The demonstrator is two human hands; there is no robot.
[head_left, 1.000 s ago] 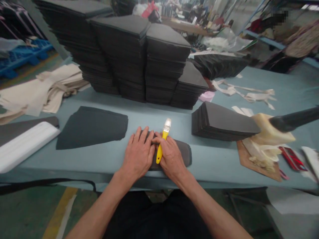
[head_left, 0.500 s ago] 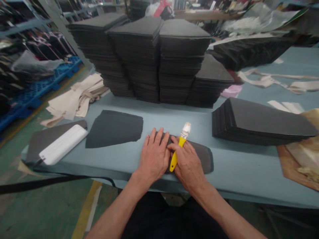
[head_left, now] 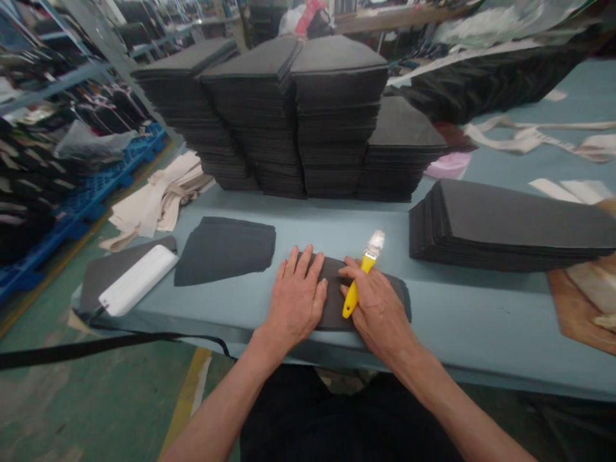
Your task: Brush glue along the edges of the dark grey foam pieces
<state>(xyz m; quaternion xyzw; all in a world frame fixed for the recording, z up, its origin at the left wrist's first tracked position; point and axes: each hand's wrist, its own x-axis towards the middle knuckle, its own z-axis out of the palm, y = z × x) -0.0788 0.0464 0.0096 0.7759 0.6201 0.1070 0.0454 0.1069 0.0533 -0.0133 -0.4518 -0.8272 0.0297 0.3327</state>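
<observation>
A dark grey sheet piece (head_left: pixel 333 301) lies on the blue-covered table in front of me, partly hidden under both hands. My left hand (head_left: pixel 297 298) rests flat on its left part, fingers stretched out. In my right hand (head_left: pixel 378 301) is a paintbrush (head_left: pixel 357 286) with a yellow handle and whitened bristles that point up and away from me. The fingers of that hand press on the sheet's right part while the brush sits across it. To the left lie more flat dark pieces (head_left: pixel 226 251), slightly offset on each other.
Tall stacks of dark sheets (head_left: pixel 337 115) stand behind the hands, with a lower stack (head_left: pixel 520 218) at right. A white power strip (head_left: pixel 138 280) lies at left beside beige fabric strips (head_left: pixel 158 196). Brown board (head_left: pixel 568 308) lies at the right edge.
My right hand, with the paintbrush, has slid to the right along the sheet, away from my left hand. My left hand stays flat in about the same place. The view has shifted slightly.
</observation>
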